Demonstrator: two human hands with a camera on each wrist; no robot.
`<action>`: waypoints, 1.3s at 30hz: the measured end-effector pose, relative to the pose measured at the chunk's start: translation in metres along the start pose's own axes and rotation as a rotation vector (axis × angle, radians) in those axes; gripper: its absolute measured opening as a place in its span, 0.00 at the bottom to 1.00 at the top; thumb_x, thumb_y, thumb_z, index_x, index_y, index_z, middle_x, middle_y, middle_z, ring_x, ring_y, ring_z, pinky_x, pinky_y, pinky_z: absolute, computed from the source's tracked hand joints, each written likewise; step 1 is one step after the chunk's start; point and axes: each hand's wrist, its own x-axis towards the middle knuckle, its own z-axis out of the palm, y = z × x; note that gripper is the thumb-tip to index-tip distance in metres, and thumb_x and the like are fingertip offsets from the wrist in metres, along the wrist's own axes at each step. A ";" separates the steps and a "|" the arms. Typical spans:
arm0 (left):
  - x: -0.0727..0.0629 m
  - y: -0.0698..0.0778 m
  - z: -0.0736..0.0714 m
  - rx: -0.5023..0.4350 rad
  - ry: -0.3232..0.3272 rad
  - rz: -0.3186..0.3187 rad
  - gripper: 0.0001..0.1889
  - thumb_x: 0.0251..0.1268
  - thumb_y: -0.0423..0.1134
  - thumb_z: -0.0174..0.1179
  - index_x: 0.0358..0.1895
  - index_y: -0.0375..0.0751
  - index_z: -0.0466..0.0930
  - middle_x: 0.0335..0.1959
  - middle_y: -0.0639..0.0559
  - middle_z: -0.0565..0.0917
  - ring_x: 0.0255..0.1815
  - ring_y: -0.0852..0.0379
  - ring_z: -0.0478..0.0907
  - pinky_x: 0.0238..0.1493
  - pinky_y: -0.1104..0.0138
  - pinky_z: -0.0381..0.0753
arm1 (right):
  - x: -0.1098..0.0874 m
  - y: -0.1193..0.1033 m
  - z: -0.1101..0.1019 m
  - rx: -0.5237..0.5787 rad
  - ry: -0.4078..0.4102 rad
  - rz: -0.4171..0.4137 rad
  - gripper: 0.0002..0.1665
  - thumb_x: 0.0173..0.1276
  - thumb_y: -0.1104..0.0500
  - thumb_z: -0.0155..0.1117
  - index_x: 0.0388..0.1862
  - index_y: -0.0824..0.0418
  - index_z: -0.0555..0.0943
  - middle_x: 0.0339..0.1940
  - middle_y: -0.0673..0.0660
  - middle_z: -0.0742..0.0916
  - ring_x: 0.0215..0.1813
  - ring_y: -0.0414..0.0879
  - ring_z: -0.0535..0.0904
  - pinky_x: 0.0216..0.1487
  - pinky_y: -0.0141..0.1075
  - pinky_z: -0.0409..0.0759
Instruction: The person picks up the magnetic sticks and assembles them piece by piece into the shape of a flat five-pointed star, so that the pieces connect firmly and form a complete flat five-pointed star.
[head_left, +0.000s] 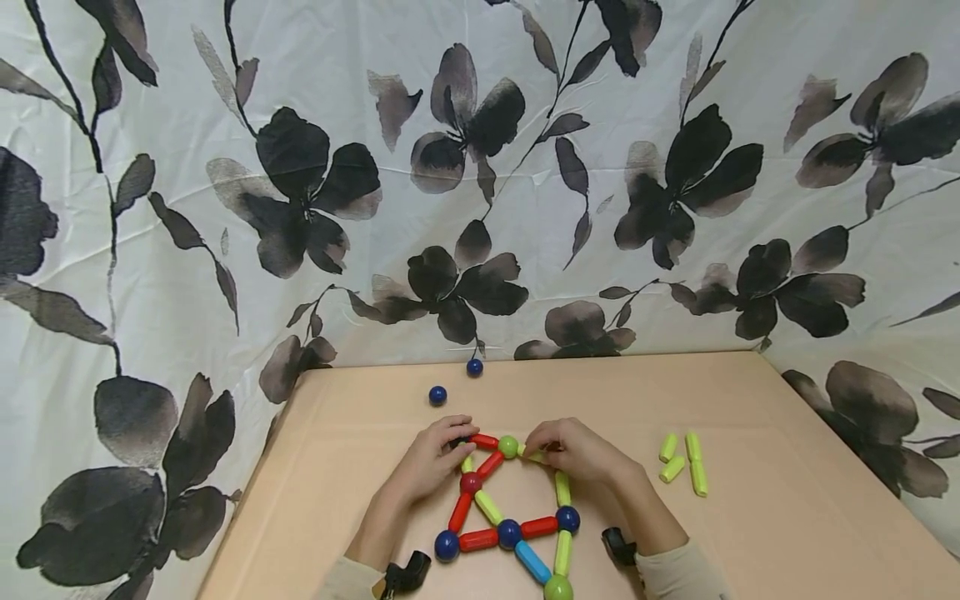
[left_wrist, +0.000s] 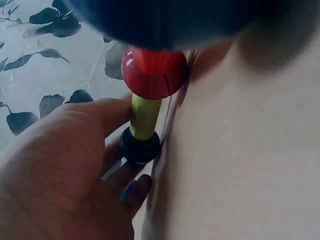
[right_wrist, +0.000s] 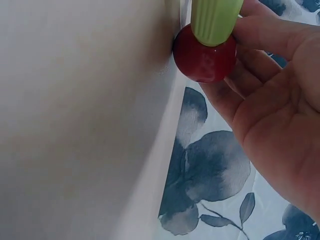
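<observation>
A flat frame of coloured rods and balls lies on the table between both hands. At its far left corner my left hand holds a dark blue ball, its thumb beside the yellow-green rod that runs to a red ball. My right hand grips another red ball at the far right corner, with a yellow-green rod on it; the head view hides this ball under the hand. Between the hands sits a green ball. Nearer me, a light blue rod slants to another green ball.
Two loose dark blue balls lie beyond the left hand, one by the far table edge. Several loose yellow-green rods lie right of the right hand. A floral cloth hangs behind the wooden table.
</observation>
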 end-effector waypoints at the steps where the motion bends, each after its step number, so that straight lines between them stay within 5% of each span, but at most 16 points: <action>1: 0.000 0.000 0.000 -0.001 -0.004 -0.010 0.16 0.76 0.42 0.63 0.61 0.43 0.85 0.66 0.48 0.81 0.71 0.45 0.75 0.72 0.45 0.71 | 0.000 -0.001 0.000 -0.013 0.017 0.005 0.15 0.68 0.75 0.63 0.43 0.58 0.89 0.47 0.51 0.89 0.48 0.45 0.83 0.48 0.34 0.83; 9: -0.002 -0.002 0.001 0.029 0.108 -0.089 0.06 0.69 0.42 0.70 0.45 0.51 0.89 0.45 0.60 0.85 0.51 0.57 0.81 0.60 0.55 0.78 | 0.001 -0.003 0.003 -0.274 0.236 0.160 0.04 0.68 0.56 0.75 0.35 0.52 0.87 0.30 0.44 0.83 0.35 0.41 0.76 0.39 0.37 0.76; 14: -0.003 -0.003 0.001 0.050 0.149 -0.134 0.04 0.66 0.44 0.72 0.41 0.58 0.89 0.42 0.64 0.86 0.50 0.57 0.81 0.59 0.56 0.68 | 0.001 0.005 0.002 -0.200 0.214 0.151 0.09 0.70 0.56 0.72 0.46 0.57 0.91 0.37 0.45 0.88 0.38 0.39 0.79 0.42 0.34 0.79; 21: -0.003 -0.002 0.000 -0.005 0.110 -0.097 0.05 0.70 0.42 0.69 0.44 0.58 0.91 0.42 0.67 0.88 0.52 0.57 0.82 0.62 0.55 0.74 | -0.008 0.011 -0.010 -0.040 0.152 0.184 0.12 0.72 0.58 0.70 0.52 0.57 0.90 0.42 0.46 0.89 0.42 0.42 0.80 0.43 0.33 0.80; 27: -0.002 -0.001 -0.001 0.017 0.093 -0.087 0.06 0.71 0.43 0.68 0.43 0.61 0.91 0.42 0.70 0.88 0.54 0.54 0.81 0.60 0.52 0.57 | -0.025 0.018 -0.035 -0.039 0.198 0.189 0.12 0.73 0.59 0.69 0.52 0.57 0.90 0.46 0.48 0.90 0.45 0.44 0.80 0.47 0.37 0.81; 39: -0.003 -0.002 -0.001 -0.027 0.076 -0.121 0.06 0.73 0.43 0.67 0.46 0.61 0.89 0.45 0.66 0.87 0.54 0.58 0.82 0.64 0.53 0.76 | -0.059 0.029 -0.074 -0.016 0.221 0.216 0.17 0.73 0.58 0.69 0.58 0.60 0.87 0.52 0.58 0.90 0.48 0.46 0.82 0.48 0.37 0.82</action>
